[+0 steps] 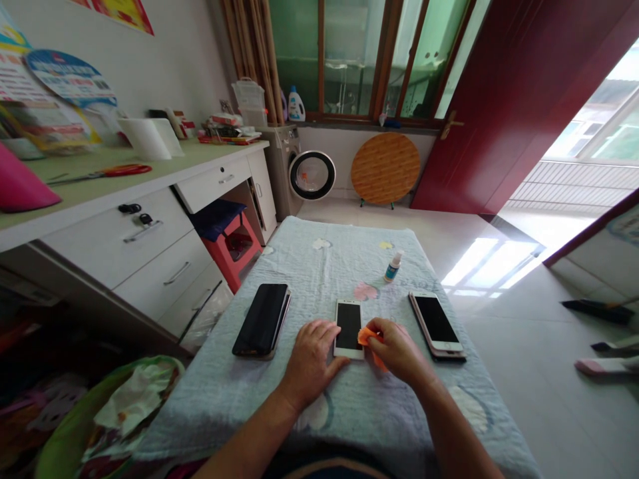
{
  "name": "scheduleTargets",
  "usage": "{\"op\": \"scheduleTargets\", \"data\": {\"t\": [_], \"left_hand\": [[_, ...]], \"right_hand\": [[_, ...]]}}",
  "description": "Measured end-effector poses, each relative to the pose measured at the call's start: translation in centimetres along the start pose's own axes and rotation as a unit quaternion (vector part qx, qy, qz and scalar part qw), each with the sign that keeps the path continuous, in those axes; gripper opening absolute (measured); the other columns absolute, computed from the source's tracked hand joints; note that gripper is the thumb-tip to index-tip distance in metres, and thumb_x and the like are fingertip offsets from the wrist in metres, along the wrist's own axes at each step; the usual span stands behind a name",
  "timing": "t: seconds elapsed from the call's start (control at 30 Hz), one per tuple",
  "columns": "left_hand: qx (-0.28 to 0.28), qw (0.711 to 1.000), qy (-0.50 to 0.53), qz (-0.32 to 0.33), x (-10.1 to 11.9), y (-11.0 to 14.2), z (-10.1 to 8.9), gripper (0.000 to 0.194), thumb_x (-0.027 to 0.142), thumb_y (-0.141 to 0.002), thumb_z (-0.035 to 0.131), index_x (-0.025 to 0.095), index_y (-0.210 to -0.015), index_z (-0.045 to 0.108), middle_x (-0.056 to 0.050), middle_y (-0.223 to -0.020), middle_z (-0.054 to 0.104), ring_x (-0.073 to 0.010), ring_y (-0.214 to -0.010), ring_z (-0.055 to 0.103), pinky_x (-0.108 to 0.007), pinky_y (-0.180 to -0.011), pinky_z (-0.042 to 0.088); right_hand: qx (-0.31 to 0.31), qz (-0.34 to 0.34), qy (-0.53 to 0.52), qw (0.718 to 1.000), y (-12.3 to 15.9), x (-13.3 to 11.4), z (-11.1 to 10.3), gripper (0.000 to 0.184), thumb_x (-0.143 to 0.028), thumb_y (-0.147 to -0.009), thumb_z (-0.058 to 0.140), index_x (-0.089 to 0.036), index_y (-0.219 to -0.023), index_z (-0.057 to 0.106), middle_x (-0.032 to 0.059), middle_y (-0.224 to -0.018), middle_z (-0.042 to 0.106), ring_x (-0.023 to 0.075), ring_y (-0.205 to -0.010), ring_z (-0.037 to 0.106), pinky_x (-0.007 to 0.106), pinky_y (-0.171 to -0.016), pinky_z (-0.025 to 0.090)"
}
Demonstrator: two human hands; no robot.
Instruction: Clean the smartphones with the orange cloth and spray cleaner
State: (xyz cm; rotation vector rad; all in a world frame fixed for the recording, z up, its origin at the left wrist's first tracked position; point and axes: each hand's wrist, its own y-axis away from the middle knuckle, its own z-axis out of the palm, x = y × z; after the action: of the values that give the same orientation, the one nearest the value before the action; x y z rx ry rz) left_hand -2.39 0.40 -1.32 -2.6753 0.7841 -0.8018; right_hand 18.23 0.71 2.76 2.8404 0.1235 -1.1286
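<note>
A white smartphone (349, 326) lies face up on the light blue cloth that covers the table (319, 266). My left hand (313, 356) grips it at the left side, fingertips on its left edge and thumb at the bottom edge. Bunched in my right hand (397, 347) is an orange cloth (368, 334), pressed on the right part of the phone's screen. To the left lies a stack of phones with a black one (262, 319) on top. On the right, another stack has a white phone (438, 322) uppermost. A small spray bottle (393, 266) stands upright beyond the phones.
Left of the table is a white desk (150, 246) with scissors (120, 171) and a paper roll (147, 138) on top. A red stool (232, 243) stands beneath it. Near the front left is a green bin (64, 426). A washing machine (282, 169) with its door open is behind.
</note>
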Motion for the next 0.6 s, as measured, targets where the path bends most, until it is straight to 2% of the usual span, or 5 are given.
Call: {"op": "scheduleTargets", "data": {"t": [0.2, 0.37, 0.5, 0.6], "left_hand": [[0.008, 0.999, -0.023, 0.035, 0.2, 0.2, -0.1, 0.043, 0.041, -0.086, 0.063, 0.015, -0.119, 0.058, -0.014, -0.121, 0.063, -0.0306, -0.115, 0.055, -0.054, -0.104, 0.038], [0.015, 0.999, -0.020, 0.026, 0.6, 0.2, -0.2, 0.058, 0.052, -0.079, 0.068, 0.013, -0.120, 0.056, -0.014, -0.116, 0.063, -0.0321, -0.110, 0.055, -0.055, -0.102, 0.039], [0.023, 1.000, -0.007, 0.006, 0.8, 0.0, -0.3, 0.037, 0.042, -0.089, 0.057, 0.016, -0.115, 0.056, -0.010, -0.105, 0.065, -0.0277, -0.102, 0.057, -0.049, -0.096, 0.044], [0.030, 0.999, -0.016, -0.014, 0.8, 0.1, -0.3, 0.030, 0.040, -0.092, 0.052, 0.017, -0.110, 0.058, -0.009, -0.096, 0.064, -0.0269, -0.093, 0.058, -0.045, -0.084, 0.048]], "right_hand": [[0.036, 0.042, -0.090, 0.994, 0.0, -0.3, 1.0, 0.010, -0.021, -0.077, 0.055, -0.018, -0.073, 0.064, -0.0005, -0.061, 0.061, 0.0149, -0.062, 0.055, 0.025, -0.060, 0.036], [0.037, 0.037, -0.307, 0.950, 0.4, -1.4, 1.9, 0.021, -0.037, -0.079, 0.060, -0.017, -0.080, 0.063, 0.0003, -0.067, 0.061, 0.0137, -0.060, 0.053, 0.024, -0.055, 0.039], [0.028, 0.006, -0.378, 0.925, 0.5, -2.8, 2.6, 0.024, -0.041, -0.078, 0.066, -0.017, -0.080, 0.062, -0.0001, -0.070, 0.061, 0.0134, -0.064, 0.054, 0.024, -0.058, 0.042], [0.024, 0.010, -0.405, 0.914, 0.3, -3.2, 3.2, 0.025, -0.042, -0.078, 0.067, -0.018, -0.081, 0.061, -0.0002, -0.071, 0.061, 0.0131, -0.062, 0.055, 0.024, -0.057, 0.043]]}}
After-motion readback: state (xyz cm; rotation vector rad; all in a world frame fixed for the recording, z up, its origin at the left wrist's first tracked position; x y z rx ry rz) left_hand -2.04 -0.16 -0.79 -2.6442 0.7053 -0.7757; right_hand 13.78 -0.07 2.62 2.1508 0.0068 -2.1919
